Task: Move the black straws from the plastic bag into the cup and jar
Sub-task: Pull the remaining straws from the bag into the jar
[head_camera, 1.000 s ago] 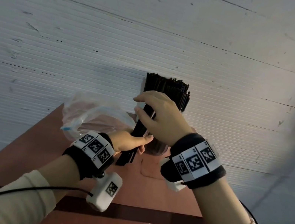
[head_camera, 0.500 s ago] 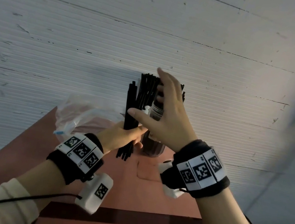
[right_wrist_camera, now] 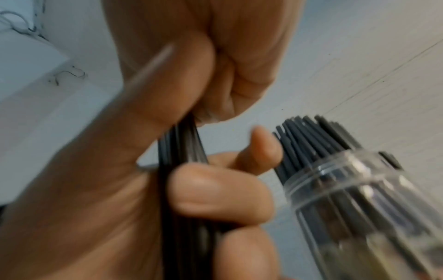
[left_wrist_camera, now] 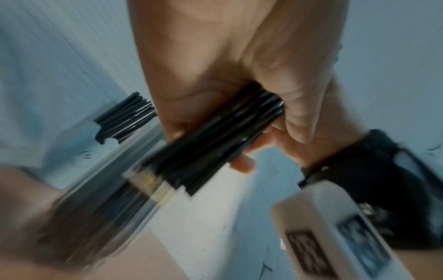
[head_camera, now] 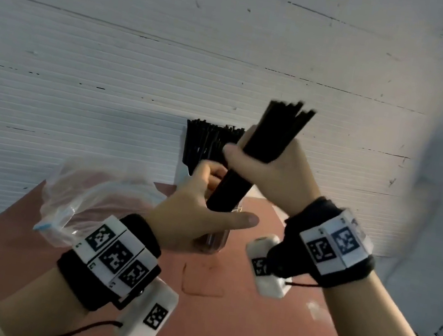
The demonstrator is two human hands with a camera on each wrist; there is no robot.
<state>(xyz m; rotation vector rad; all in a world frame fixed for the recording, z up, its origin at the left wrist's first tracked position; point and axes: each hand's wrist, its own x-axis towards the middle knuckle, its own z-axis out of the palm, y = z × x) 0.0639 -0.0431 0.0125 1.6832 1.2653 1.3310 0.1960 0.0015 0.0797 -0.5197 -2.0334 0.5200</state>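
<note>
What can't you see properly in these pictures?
- Head view: the jar is mostly hidden behind the left hand and the held straws.
- Head view: the cup cannot be made out, as the right hand covers that spot.
- Left wrist view: motion blur smears the jar's lower part.
- Plastic bag: too wrinkled to tell whether straws remain.

The right hand [head_camera: 269, 173] now grips the straw bundle [head_camera: 264, 148], tilted, raised above the jar [head_camera: 213, 242].
</note>
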